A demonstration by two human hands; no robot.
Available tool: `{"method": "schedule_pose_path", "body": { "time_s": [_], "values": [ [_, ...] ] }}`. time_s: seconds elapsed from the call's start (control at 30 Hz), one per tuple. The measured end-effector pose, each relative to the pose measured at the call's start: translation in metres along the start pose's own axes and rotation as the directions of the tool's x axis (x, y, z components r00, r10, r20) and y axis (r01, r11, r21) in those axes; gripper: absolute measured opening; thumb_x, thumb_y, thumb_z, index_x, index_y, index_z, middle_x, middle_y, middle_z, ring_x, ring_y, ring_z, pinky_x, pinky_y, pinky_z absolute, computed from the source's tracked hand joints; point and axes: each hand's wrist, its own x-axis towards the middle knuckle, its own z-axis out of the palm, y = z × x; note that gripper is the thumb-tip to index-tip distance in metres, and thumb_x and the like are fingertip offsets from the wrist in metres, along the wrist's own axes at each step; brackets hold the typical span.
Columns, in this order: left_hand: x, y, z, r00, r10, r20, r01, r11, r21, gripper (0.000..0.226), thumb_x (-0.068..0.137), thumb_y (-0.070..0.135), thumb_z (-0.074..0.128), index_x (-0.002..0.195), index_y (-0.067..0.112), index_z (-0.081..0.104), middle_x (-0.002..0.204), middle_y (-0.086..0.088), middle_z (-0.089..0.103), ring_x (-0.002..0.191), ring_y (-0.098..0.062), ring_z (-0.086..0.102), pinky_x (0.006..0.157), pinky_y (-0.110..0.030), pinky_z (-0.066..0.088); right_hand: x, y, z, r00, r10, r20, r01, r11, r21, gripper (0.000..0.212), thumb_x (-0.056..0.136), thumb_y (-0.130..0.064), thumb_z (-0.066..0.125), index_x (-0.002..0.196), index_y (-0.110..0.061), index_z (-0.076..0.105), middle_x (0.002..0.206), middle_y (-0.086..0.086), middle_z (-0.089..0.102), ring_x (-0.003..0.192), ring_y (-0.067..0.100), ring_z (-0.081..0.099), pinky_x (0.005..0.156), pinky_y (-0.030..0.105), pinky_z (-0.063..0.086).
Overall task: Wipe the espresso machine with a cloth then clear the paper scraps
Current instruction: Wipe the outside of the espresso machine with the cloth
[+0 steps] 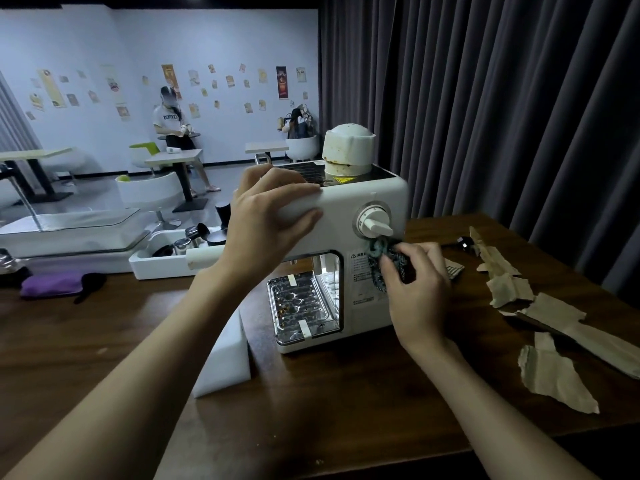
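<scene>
Gripping the espresso machine [349,216] top edge, the left hand [266,216] steadies it on the table [104,327]. The right hand [415,282] clenches the cloth [382,252] against its front, below the dial [375,223]. Paper scraps [550,372] lie right.

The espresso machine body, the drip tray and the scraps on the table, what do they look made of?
Espresso machine: probably plastic, smooth off-white semi-gloss shell with rounded moulded corners. Drip tray: looks like polished metal, mirror-bright with reflections. Paper scraps: matte beige-brown paper or thin card, with ragged torn edges.
</scene>
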Motion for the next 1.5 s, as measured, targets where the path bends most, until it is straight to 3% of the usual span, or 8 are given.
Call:
{"method": "schedule_pose_path", "body": {
  "time_s": [0.17,0.37,0.6,0.77,0.97,1.2,1.37,1.5],
  "values": [
    [-0.001,-0.001,0.002,1.000,-0.013,0.001,0.013,1.000,-0.006,0.029,0.085,0.033,0.077,0.112,0.022,0.076,0.112,0.007,0.066,0.116,-0.024,0.046,0.097,-0.040,0.043,-0.011,-0.012,0.012,0.999,0.005,-0.054,-0.004,1.000,0.015,0.009,0.084,-0.009,0.072,0.090,-0.004,0.067,0.094,0.004,0.055,0.081,0.004,0.048,0.067,0.011,0.043],
    [-0.001,-0.001,0.002,1.000,-0.003,-0.011,0.002,1.000,-0.017,0.028,0.086,0.033,0.076,0.112,0.021,0.076,0.110,0.008,0.066,0.115,-0.024,0.047,0.097,-0.038,0.042,-0.025,-0.018,0.019,0.985,-0.141,0.101,0.141,0.990,0.008,0.013,0.083,-0.009,0.073,0.095,-0.004,0.070,0.094,0.005,0.058,0.081,0.009,0.054,0.070,0.012,0.043],
    [-0.002,-0.001,0.002,1.000,-0.015,0.006,0.015,1.000,-0.013,0.029,0.087,0.035,0.075,0.113,0.023,0.076,0.112,0.008,0.067,0.116,-0.025,0.047,0.096,-0.047,0.043,-0.008,0.005,-0.001,0.999,0.041,-0.009,-0.041,0.999,-0.020,0.011,0.083,-0.003,0.072,0.093,-0.002,0.068,0.097,0.003,0.056,0.086,0.003,0.049,0.076,-0.001,0.037],
    [-0.002,0.000,0.002,1.000,-0.023,-0.003,0.022,0.999,-0.023,0.029,0.086,0.035,0.075,0.112,0.022,0.076,0.111,0.008,0.066,0.117,-0.024,0.047,0.095,-0.051,0.043,-0.016,-0.001,0.007,0.999,0.038,-0.023,-0.038,0.999,-0.012,0.010,0.083,-0.004,0.073,0.091,-0.003,0.067,0.095,0.004,0.056,0.085,0.008,0.053,0.074,0.001,0.039],
    [-0.002,0.000,0.002,1.000,-0.023,-0.001,0.023,0.999,-0.028,0.029,0.086,0.035,0.075,0.112,0.023,0.076,0.111,0.008,0.066,0.116,-0.024,0.047,0.096,-0.050,0.043,-0.039,-0.011,0.022,0.988,-0.079,0.132,0.077,0.997,0.018,0.012,0.082,-0.009,0.073,0.093,-0.005,0.068,0.093,0.004,0.057,0.080,0.010,0.054,0.065,0.016,0.046],
    [-0.002,-0.001,0.002,1.000,-0.017,0.000,0.017,1.000,-0.014,0.029,0.086,0.035,0.075,0.112,0.023,0.076,0.111,0.008,0.067,0.116,-0.026,0.047,0.096,-0.048,0.043,-0.022,0.010,0.004,0.999,0.047,0.022,-0.047,0.999,-0.018,0.013,0.082,-0.003,0.074,0.093,-0.001,0.067,0.097,0.003,0.055,0.087,0.002,0.048,0.076,-0.001,0.037],
    [-0.002,0.000,0.003,1.000,-0.015,-0.011,0.015,1.000,-0.015,0.028,0.086,0.035,0.074,0.111,0.022,0.076,0.111,0.008,0.067,0.115,-0.027,0.048,0.096,-0.047,0.043,-0.031,0.008,0.012,0.998,0.058,0.012,-0.057,0.998,-0.015,0.013,0.083,-0.004,0.073,0.094,-0.002,0.066,0.097,0.003,0.054,0.085,0.007,0.052,0.071,0.003,0.040],
    [-0.002,0.000,0.003,1.000,-0.016,-0.011,0.016,1.000,-0.013,0.028,0.086,0.035,0.074,0.111,0.023,0.076,0.111,0.007,0.068,0.115,-0.027,0.048,0.096,-0.048,0.042,-0.049,-0.003,0.022,0.991,-0.040,0.128,0.039,0.999,0.016,0.011,0.082,-0.007,0.073,0.090,-0.003,0.066,0.093,0.004,0.054,0.081,0.004,0.049,0.068,0.006,0.043]
  ]
}}
